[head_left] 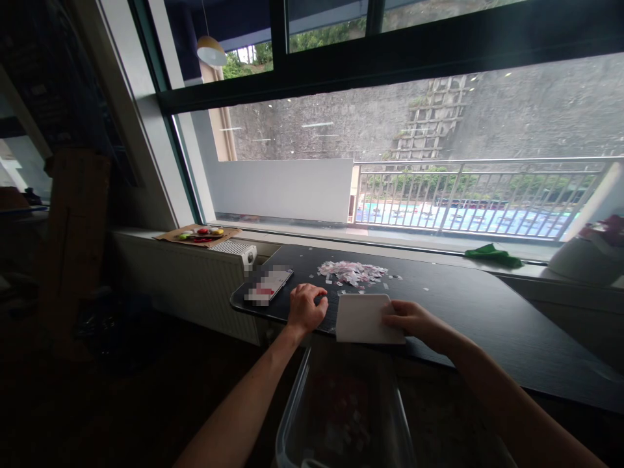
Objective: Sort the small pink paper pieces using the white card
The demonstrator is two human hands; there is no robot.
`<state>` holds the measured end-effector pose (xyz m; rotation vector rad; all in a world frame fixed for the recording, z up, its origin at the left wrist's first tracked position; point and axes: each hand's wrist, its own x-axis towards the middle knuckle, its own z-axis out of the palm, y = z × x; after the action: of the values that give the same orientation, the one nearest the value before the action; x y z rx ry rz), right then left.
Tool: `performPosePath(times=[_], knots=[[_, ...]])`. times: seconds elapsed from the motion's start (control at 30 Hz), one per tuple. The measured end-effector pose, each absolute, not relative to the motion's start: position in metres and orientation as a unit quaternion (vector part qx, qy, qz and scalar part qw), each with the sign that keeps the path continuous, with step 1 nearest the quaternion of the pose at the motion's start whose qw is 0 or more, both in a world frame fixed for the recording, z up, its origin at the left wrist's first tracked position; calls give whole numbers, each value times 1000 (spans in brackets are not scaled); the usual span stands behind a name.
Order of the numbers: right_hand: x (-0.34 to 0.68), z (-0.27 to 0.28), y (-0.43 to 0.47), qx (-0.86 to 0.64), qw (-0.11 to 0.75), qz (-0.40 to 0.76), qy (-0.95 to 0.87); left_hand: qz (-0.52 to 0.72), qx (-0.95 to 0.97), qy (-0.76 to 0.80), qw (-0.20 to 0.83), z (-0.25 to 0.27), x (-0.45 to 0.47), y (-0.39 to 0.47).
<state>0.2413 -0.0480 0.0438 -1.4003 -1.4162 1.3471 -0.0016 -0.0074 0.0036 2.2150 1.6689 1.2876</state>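
Observation:
My right hand grips a flat white card or panel by its right side. The panel is tilted at the table's front edge, above a clear plastic bin. Left of the panel, my left hand is over the table edge, fingers loosely curled, thumb and forefinger apart. Nothing shows in it. Beyond both hands lies a heap of small white and pinkish paper pieces, with several strays around it. More small pieces lie in the bin, dim in the shadow.
A phone, partly blurred, lies on the dark table at its left end. On the sill are a brown board with colourful items and a green cloth. A white radiator stands at the left, below the window.

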Motion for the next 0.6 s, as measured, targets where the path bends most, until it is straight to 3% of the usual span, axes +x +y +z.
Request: performPosePath(times=[0.27,0.4,0.6], knots=[[243,36,-44,-535,437,456,-561,438,707,552,68,5,-2,-6],[248,44,-34,-580,489,277,-590,473,682,546,118,5,-4,-4],[216,61,-18,-591,414,111,-684,535,640,522,175,5,-9,-4]])
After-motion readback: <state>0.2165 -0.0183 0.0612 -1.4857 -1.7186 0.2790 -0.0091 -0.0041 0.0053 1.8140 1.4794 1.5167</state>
